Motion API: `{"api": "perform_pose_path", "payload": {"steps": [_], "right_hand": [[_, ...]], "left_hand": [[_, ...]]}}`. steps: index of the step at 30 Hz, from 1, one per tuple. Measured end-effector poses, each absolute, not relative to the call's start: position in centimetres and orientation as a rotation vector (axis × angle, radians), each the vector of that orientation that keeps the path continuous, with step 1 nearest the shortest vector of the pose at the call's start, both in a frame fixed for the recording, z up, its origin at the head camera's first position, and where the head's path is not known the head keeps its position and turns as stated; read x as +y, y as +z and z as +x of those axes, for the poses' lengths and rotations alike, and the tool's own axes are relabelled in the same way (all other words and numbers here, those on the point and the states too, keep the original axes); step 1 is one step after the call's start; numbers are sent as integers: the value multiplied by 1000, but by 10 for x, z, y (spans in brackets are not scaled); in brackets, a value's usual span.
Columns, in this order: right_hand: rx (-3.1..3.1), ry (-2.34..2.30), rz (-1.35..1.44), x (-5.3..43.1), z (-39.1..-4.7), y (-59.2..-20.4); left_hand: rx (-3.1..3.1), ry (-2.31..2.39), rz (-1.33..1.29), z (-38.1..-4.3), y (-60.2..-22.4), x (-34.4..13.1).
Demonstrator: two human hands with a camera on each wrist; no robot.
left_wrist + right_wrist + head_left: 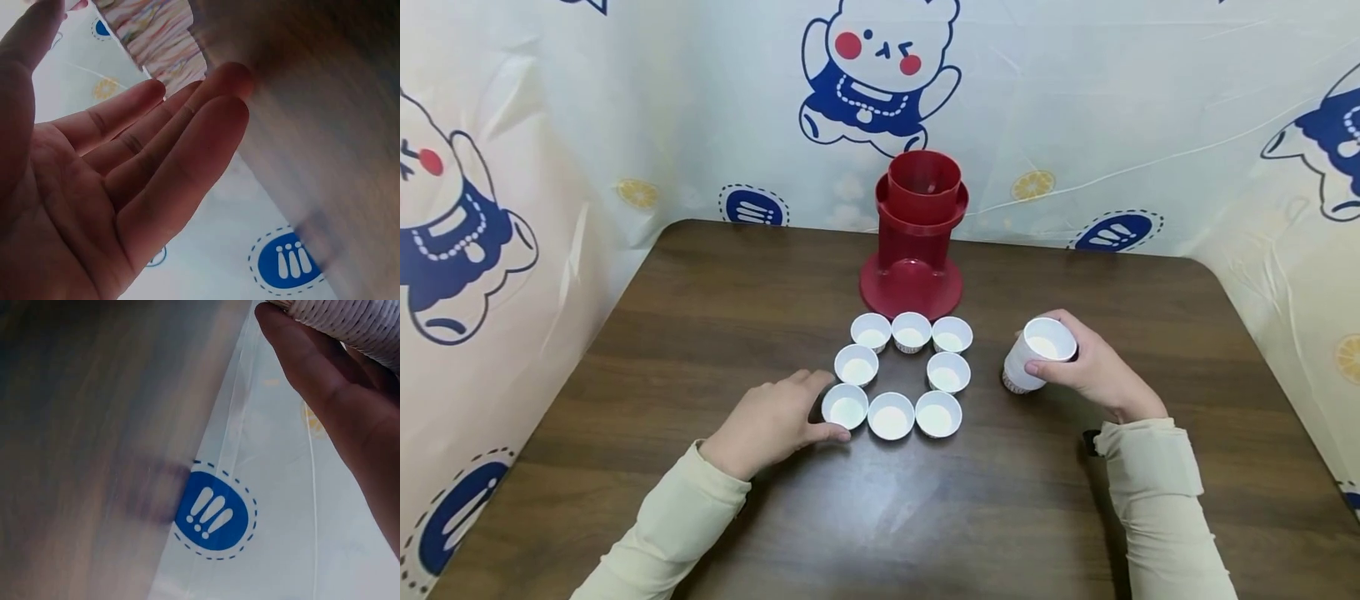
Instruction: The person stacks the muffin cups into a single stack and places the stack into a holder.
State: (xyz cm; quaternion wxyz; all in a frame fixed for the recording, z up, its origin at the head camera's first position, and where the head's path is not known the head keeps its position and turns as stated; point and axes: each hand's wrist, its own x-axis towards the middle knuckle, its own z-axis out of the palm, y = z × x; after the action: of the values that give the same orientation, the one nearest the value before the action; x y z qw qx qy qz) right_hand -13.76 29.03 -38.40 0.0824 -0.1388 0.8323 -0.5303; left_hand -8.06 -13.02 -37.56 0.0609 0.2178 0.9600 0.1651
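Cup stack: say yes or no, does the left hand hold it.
No, the right hand grips the cup stack, away from the left hand.

left grip (772,422): fingers (181,165) loosely extended | right grip (1103,372): fingers curled, clasping

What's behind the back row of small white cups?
The red stand, with brown tabletop on either side. The row's middle cup covers a bit of the stand's base at the front; whether they touch can't be seen.
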Motion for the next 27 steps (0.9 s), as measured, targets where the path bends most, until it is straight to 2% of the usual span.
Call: {"api": "perform_pose_path", "payload": {"steps": [16,27], "right_hand": [[2673,-1481,-300,275,-124,-390],[2660,-1506,-284,275,-123,-391]], "left_hand": [[2944,501,776,-76,-384,-128],[2717,774,654,-78,-381,-153]]}}
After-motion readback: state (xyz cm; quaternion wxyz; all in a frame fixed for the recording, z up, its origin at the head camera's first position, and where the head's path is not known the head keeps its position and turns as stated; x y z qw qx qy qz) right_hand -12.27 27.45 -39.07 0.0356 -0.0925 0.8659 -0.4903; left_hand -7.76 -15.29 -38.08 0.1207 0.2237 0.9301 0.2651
